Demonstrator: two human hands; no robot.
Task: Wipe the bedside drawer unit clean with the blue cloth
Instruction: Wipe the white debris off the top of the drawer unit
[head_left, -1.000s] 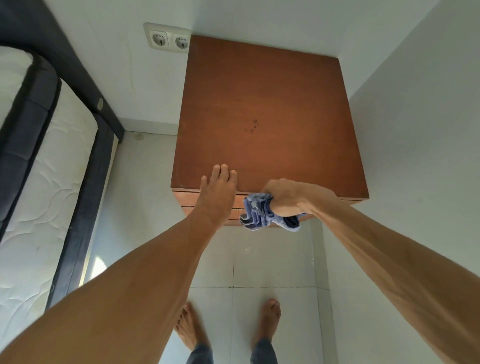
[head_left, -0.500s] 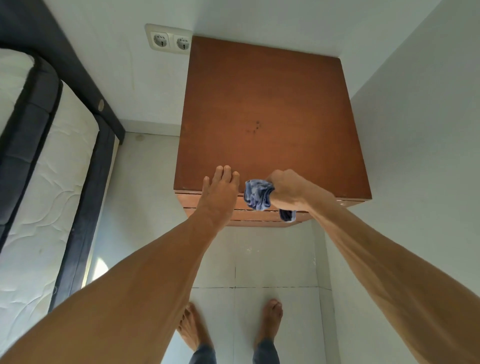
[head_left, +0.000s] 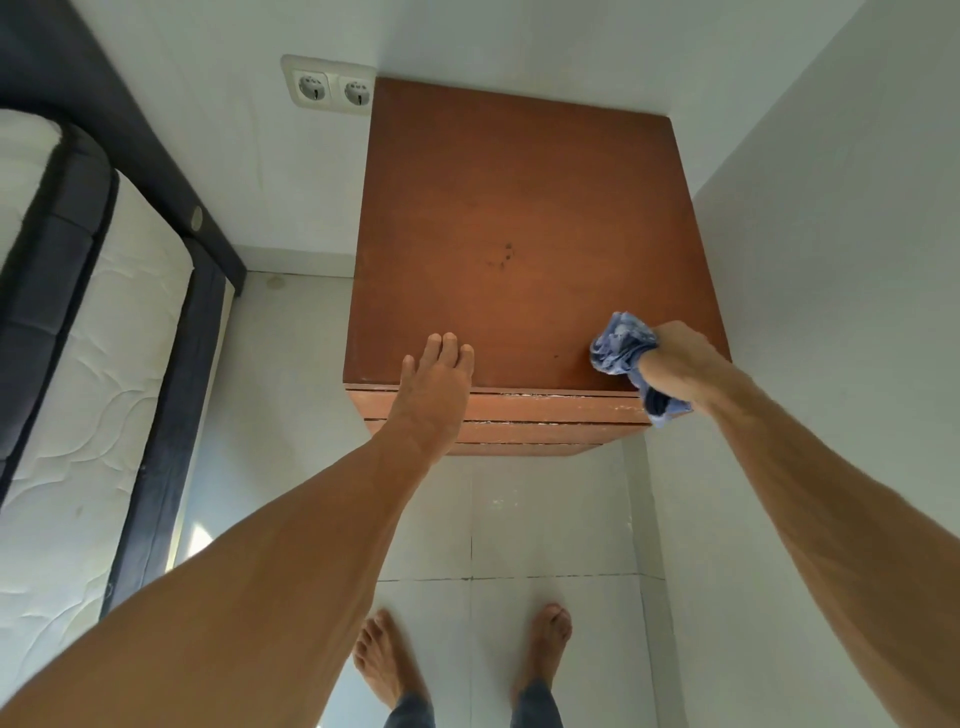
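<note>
Drawer unit (head_left: 524, 218) top, cloth (head_left: 621, 345) part-hidden

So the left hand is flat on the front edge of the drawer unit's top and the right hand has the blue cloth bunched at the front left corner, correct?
Not quite. The head view shows the right hand holding the bunched blue cloth at the front right corner of the drawer unit, not the left. The left hand does lie flat on the front edge.
</note>
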